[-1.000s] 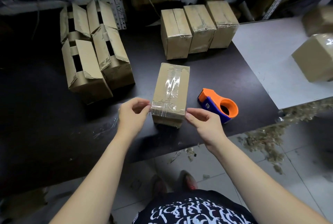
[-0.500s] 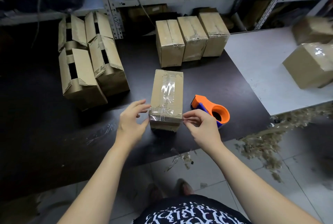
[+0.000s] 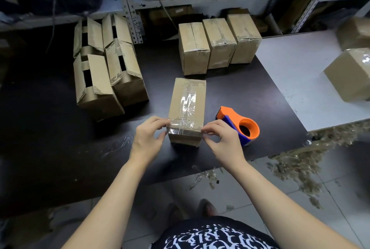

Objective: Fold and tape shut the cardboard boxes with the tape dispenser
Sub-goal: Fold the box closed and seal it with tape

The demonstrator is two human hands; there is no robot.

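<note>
1. Head view, far left: four unsealed boxes [image 3: 104, 72] stand bunched on the dark counter [image 3: 50, 128], flaps up and gaping, waiting for folding and taping.
2. Left hand [image 3: 147, 140]: its fingers [image 3: 160, 123] lie nearly straight against the near left corner of the box being sealed, pressing the tape down, with the thumb lower on the side wall.
3. Centre: the box being sealed [image 3: 187, 106] sits on the counter just in front of the person, long side running away. A clear strip runs along its top seam, and a cross strip [image 3: 184, 129] wraps the near edge.
4. Handling, as a judgement: it looks light and fairly stiff, though corrugated walls dent under a hard squeeze and glossy tape is slick. Better to grip the bare cardboard side walls, one hand each side.
5. Behind it, three sealed boxes [image 3: 216, 42] stand in a touching row near the shelving.
6. Right hand [image 3: 223, 140]: its fingers [image 3: 210, 128] are curled, forefinger and thumb drawn together on the cross strip's end at the near right corner, seemingly pinching it flat.
7. Just beside that hand the orange-and-blue tape dispenser [image 3: 240, 126] rests on the counter, unheld.
8. Far right, more taped boxes [image 3: 348, 76] sit on a pale table [image 3: 296, 80].
</note>
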